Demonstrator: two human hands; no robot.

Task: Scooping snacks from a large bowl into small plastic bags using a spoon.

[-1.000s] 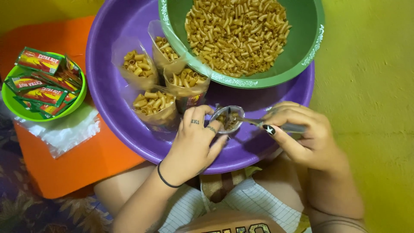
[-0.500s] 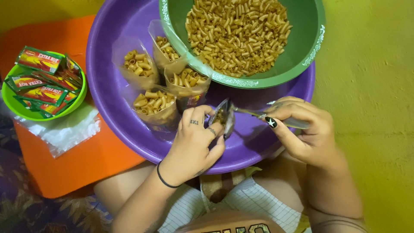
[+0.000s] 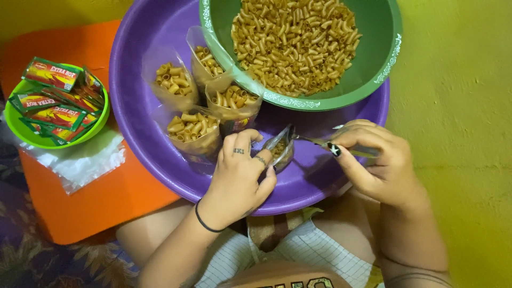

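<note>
The small clear bag [image 3: 280, 149] I'm filling sits over the near part of the purple basin [image 3: 133, 96], pinched at its mouth by my left hand [image 3: 240, 178], whose fingers [image 3: 264, 160] are closed around its edge so the opening stays up and tilted toward my other hand. It looks only partly filled, with a little fried macaroni showing low inside it. My right hand [image 3: 381, 165] is closed on the handle of a metal spoon [image 3: 320, 142], and the spoon's bowl end is right at the bag's mouth, touching or just inside it; I cannot tell whether any macaroni is on it. So the bag lies between my two hands, held by the left and met by the spoon from the right. As far as I can judge, the work is well begun but far from over: four filled bags [image 3: 194, 130] stand open-topped just beyond my left hand in the basin, bunched together, none of them sealed as far as I can see, while the green bowl [image 3: 384, 64] resting on the basin's far rim holds a big heap of macaroni [image 3: 296, 42]. Off to my left, on an orange mat [image 3: 90, 197], a small lime bowl [image 3: 16, 130] is piled with red and green seasoning sachets [image 3: 53, 98], and a stack of empty clear bags [image 3: 80, 160] lies beside it.
</note>
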